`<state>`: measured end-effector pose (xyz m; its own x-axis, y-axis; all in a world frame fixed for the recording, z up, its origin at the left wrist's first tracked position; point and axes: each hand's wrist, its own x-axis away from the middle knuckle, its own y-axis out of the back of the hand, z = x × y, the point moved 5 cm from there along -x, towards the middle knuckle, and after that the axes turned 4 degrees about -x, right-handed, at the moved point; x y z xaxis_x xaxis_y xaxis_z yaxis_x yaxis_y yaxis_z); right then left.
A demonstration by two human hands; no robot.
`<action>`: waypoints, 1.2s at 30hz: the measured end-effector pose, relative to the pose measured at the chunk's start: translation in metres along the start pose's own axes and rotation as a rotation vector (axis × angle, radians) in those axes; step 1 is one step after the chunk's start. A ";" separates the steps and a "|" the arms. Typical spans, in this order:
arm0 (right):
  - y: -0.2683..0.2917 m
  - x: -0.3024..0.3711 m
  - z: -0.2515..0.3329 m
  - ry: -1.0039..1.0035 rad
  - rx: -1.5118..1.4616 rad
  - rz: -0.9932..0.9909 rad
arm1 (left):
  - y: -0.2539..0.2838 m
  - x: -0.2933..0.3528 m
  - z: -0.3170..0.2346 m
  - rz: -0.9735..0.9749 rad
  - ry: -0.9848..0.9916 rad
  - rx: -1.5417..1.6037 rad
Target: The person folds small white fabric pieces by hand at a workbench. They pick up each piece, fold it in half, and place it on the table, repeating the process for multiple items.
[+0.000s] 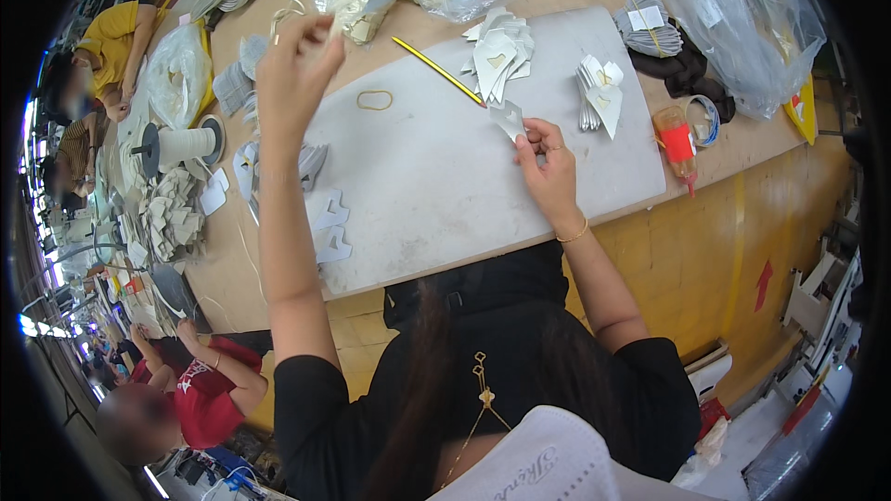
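Observation:
My right hand (548, 162) pinches a small pale cut piece (508, 118) with a notch in it, just above the white work sheet (445, 195). My left hand (302, 65) is raised at the far left of the sheet, its fingers bent together; something pale shows at the fingertips, too unclear to name. A yellow pencil (436, 70) lies between the hands, with a rubber band (375, 100) to its left. Beyond my right hand lies a fanned pile of pale cut pieces (499, 54). A banded stack of similar pieces (601, 93) is to its right.
A red-labelled bottle (677, 144) and a tape roll (703, 121) lie near the right edge. Clear plastic bags (724, 19) sit behind. On the left are a thread spool (186, 146), heaped pieces (172, 213) and two loose pieces (332, 243). A person in red (218, 385) works at left.

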<state>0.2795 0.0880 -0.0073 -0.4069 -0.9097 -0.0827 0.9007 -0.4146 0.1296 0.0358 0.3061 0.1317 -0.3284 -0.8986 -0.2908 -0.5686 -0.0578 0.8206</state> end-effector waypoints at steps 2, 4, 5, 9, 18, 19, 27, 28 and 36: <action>0.001 0.000 0.001 -0.001 0.016 -0.009 | -0.015 -0.042 -0.010 -0.057 -0.053 0.142; 0.001 0.000 0.001 -0.018 0.011 -0.011 | -0.029 -0.073 -0.013 -0.099 -0.111 0.182; 0.001 0.000 0.001 -0.031 0.009 -0.016 | -0.036 -0.084 -0.012 -0.097 -0.124 0.088; 0.002 0.001 0.003 -0.018 -0.008 -0.013 | -0.059 -0.111 0.012 -0.065 -0.077 -0.058; 0.002 0.001 0.003 -0.018 -0.015 -0.012 | -0.040 -0.114 0.017 -0.111 -0.079 -0.191; 0.001 0.000 0.003 -0.015 -0.019 -0.014 | -0.034 -0.112 0.009 -0.108 -0.071 -0.196; 0.001 0.001 0.004 -0.016 -0.004 -0.023 | -0.080 -0.060 -0.106 -0.035 -0.648 0.046; 0.001 0.001 0.004 -0.020 -0.009 -0.018 | -0.100 -0.054 -0.117 0.089 -0.708 0.083; 0.003 0.001 0.005 -0.051 -0.024 0.003 | -0.168 -0.118 -0.098 0.220 -0.562 -0.478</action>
<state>0.2808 0.0863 -0.0020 -0.4106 -0.9112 -0.0320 0.9052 -0.4116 0.1056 0.2438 0.3792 0.0759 -0.8027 -0.5629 -0.1972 -0.0995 -0.1996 0.9748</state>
